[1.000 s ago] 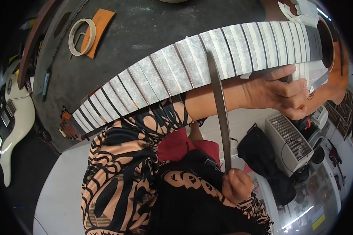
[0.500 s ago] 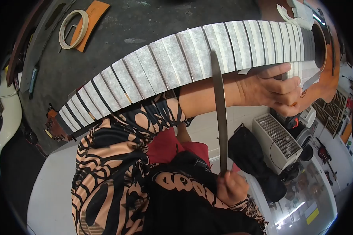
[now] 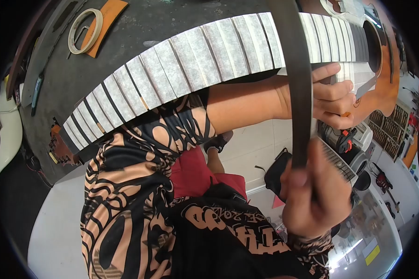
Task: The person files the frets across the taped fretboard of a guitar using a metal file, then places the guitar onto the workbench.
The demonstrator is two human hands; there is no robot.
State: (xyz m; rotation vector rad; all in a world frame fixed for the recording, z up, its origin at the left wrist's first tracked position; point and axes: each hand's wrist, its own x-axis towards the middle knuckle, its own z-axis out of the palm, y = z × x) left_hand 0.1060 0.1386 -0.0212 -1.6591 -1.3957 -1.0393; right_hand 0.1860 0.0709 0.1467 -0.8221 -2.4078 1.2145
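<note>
An acoustic guitar (image 3: 384, 88) lies across the view, its neck (image 3: 195, 56) covered with strips of whitish tape between dark frets. My left hand (image 3: 332, 95) is wrapped round the lower edge of the neck near the body, with its forearm along the neck's near side. A long, flat, dark metal blade-like tool (image 3: 300, 83) stands upright in the view, in front of the neck and part of my left wrist. My right hand (image 3: 314, 195) grips its lower end, thumb against it. Whether the tool touches the frets cannot be told.
A tape roll (image 3: 85, 31) lies on an orange piece (image 3: 106, 28) on the dark workbench (image 3: 139, 28). A blue marker (image 3: 36, 90) is at the left. Further left is a white guitar (image 3: 7, 135). A glass case (image 3: 372, 223) and slotted racks are at the right.
My right hand has risen and moved right with the tool, which now looks larger and nearer the camera. My left hand keeps its hold. The view has shifted slightly.
</note>
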